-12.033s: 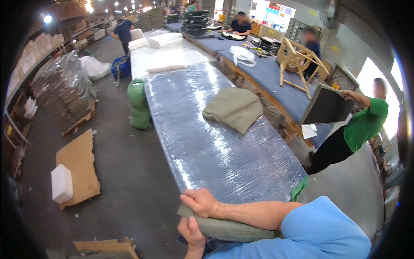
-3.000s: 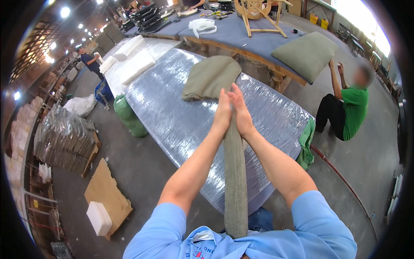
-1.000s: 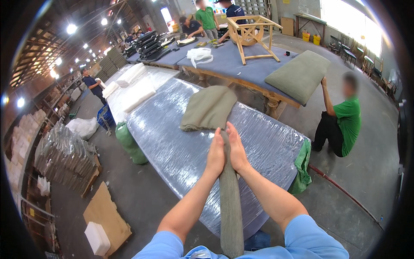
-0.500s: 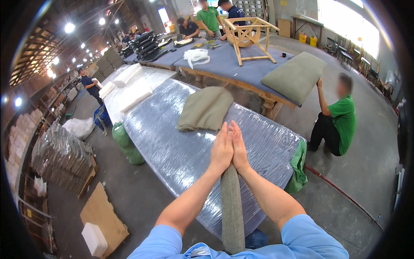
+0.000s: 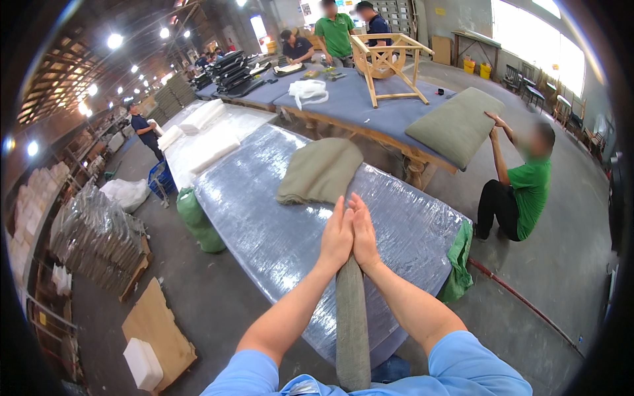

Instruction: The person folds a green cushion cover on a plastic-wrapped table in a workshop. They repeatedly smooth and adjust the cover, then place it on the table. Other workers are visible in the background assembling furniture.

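Note:
A grey-green fabric cushion [image 5: 353, 323] stands on edge, its narrow side up, running from my body toward my hands. My left hand [image 5: 337, 234] lies along the left of its far end, and my right hand [image 5: 363, 237] along the right. Both palms face each other with fingers stretched forward, closed together on the cushion between them. The fingers hide its far end. Just beyond my fingertips, a folded olive-grey fabric piece [image 5: 319, 170] rests on the film-wrapped table [image 5: 257, 218].
A crouching co-worker in green [image 5: 528, 191] holds a large grey-green cushion [image 5: 456, 125] at the blue-topped table [image 5: 337, 105]. An upturned wooden chair frame [image 5: 389, 63] stands there. White foam sheets [image 5: 211, 148] lie far left; green sacks [image 5: 198, 224] hang beside the table.
The crouching co-worker has raised a second hand to the large cushion's corner. My hands keep the same pose on my cushion; the view has shifted slightly.

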A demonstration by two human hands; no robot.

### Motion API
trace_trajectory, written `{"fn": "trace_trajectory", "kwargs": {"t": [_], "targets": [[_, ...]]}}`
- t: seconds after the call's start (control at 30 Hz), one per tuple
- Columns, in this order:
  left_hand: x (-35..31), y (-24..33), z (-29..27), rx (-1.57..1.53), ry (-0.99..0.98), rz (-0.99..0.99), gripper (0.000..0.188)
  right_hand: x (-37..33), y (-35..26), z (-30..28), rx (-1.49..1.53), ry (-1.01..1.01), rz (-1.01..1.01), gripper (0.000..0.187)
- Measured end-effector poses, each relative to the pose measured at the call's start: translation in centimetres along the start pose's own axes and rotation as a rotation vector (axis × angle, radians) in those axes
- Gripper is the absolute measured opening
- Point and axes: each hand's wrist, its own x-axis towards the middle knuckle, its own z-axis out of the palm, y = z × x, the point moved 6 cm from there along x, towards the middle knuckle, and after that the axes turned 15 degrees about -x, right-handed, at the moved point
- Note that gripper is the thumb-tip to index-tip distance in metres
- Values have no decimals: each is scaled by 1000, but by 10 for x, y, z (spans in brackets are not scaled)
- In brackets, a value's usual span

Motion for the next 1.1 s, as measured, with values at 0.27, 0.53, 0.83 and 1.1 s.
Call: {"fn": "trace_trajectory", "kwargs": {"t": [0.27, 0.53, 0.83, 1.1], "targets": [[4, -16, -18, -17, 22, 16, 66, 2, -5, 16, -13, -17, 10, 67], [4, 1, -3, 191, -16, -51, 65, 3, 9, 4, 25, 24, -9, 64], [0, -15, -12, -255, -21, -82, 69, 4, -5, -4, -96, -72, 90, 76], [-19, -27, -11, -205, -97, 8, 76, -17, -26, 11, -75, -116, 31, 84]]}}
